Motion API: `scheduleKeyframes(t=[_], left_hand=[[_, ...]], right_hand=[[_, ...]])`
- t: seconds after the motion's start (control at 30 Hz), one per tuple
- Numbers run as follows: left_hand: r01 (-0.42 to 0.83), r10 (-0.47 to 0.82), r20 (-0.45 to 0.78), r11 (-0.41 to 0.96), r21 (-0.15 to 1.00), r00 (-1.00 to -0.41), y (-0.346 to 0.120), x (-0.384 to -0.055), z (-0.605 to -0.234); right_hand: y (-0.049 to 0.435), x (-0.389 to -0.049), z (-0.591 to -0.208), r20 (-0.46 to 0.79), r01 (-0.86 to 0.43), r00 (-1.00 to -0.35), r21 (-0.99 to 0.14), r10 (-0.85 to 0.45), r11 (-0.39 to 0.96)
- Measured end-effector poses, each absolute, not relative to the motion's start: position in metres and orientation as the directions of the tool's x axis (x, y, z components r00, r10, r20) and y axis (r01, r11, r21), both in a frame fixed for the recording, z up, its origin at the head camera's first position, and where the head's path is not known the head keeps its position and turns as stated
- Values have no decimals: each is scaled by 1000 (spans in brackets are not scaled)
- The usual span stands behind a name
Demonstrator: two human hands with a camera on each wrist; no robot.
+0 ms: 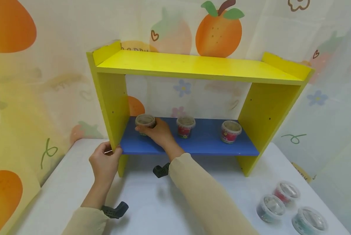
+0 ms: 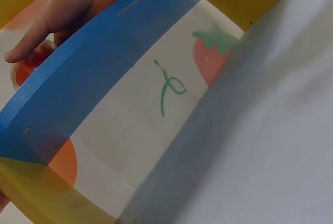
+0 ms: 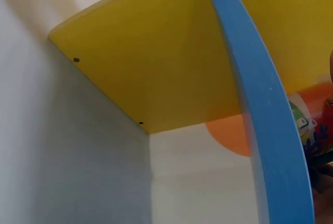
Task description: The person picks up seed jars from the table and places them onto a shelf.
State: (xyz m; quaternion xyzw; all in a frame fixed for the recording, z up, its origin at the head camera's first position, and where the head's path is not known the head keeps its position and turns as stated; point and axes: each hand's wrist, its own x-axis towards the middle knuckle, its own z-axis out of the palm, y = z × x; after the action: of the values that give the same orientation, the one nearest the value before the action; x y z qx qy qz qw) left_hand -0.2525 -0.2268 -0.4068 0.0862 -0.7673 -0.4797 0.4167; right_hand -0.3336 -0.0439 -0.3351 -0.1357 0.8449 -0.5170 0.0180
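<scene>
A small lidded tub (image 1: pixel 145 120) stands at the left of the blue shelf board (image 1: pixel 207 147). My right hand (image 1: pixel 160 133) grips it, thumb at the front and fingers round its right side. My left hand (image 1: pixel 105 161) holds the front edge of the left yellow side panel (image 1: pixel 112 101), beside the board's corner. Two similar tubs are on the same board: one in the middle (image 1: pixel 185 126) and one at the right (image 1: pixel 230 132). In the right wrist view, the gripped tub's printed side (image 3: pixel 315 120) shows behind the blue board, with the hand mostly cut off.
The yellow top board (image 1: pixel 178 63) roofs the shelf space. On the white table (image 1: pixel 146 202), a red-sided tub (image 1: pixel 286 192), a clear-lidded tub (image 1: pixel 270 208) and a pale green one (image 1: pixel 309 221) stand at the right front. A fruit-printed cloth (image 1: pixel 61 42) hangs behind.
</scene>
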Motion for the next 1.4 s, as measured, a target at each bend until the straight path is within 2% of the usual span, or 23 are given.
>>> scheduleKeyframes(t=[0.23, 0.37, 0.53, 0.67, 0.77, 0.87, 1.03, 1.17, 1.23, 1.4], left_hand=[[268, -521, 552, 522, 809, -651, -226, -254, -406], [248, -528, 532, 515, 820, -662, -225, -253, -406], [264, -527, 542, 513, 817, -654, -225, -253, -405], [272, -530, 549, 512, 815, -646, -226, -254, -405], [277, -536, 546, 502, 819, -644, -227, -255, -406], [274, -535, 535, 492, 827, -654, -226, -255, -408], [258, -531, 518, 488, 834, -671, -225, -255, -409], [268, -526, 534, 499, 824, -662, -225, -254, -409], [276, -525, 543, 503, 819, -655, -225, -254, -409], [267, -524, 539, 507, 819, -659, -223, -252, -406]], right_hand=[[-40, -332, -337, 178, -275, -951, -860, -252, 429], [-32, -325, -339, 167, -271, -950, -857, -263, 438], [-12, -301, -339, 95, -223, -950, -872, -298, 435], [14, -278, -339, 77, -244, -927, -866, -366, 436], [41, -261, -339, 106, -284, -903, -876, -417, 391], [75, -243, -337, 197, -338, -885, -895, -423, 290], [138, -214, -336, 431, -507, -837, -842, -338, 182], [189, -199, -335, 561, -601, -799, -763, -216, 238], [214, -191, -334, 575, -587, -806, -748, -138, 309], [268, -168, -332, 539, -446, -840, -751, 61, 487]])
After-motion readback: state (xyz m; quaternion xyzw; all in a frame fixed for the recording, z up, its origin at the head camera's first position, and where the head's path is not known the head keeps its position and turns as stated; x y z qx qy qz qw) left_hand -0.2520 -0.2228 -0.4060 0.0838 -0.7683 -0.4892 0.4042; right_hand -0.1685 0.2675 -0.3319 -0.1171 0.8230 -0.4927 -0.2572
